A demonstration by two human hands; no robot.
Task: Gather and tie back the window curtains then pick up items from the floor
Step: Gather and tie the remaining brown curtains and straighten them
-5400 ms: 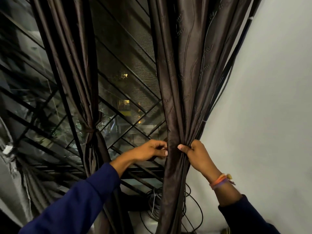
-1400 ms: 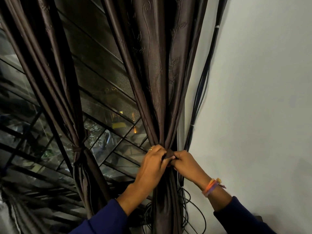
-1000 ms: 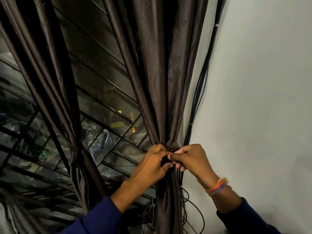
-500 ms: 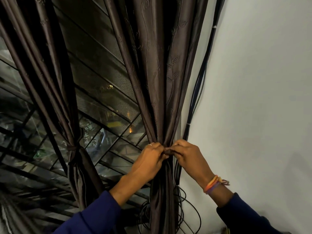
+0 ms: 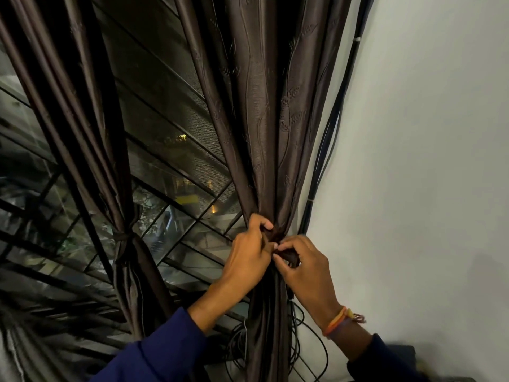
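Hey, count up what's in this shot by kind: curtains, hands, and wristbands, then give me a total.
Curtains: 2, the tied left curtain and the right curtain being tied
Hands: 2, the left hand and the right hand, both at the tie
Wristbands: 1 cluster on the right wrist
Total: 5

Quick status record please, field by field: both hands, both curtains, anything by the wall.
left hand: grips the right curtain at its gathered waist
right hand: fingers pinch a dark tie strip against the same bunch
right curtain: gathered into one bundle, tie not visibly finished
left curtain: already cinched with a tie band
cables: dark, run down the wall edge beside the right curtain, loose loops below
wall: plain white, to the right
window grille: behind the curtains, dark outside
floor items: not in view
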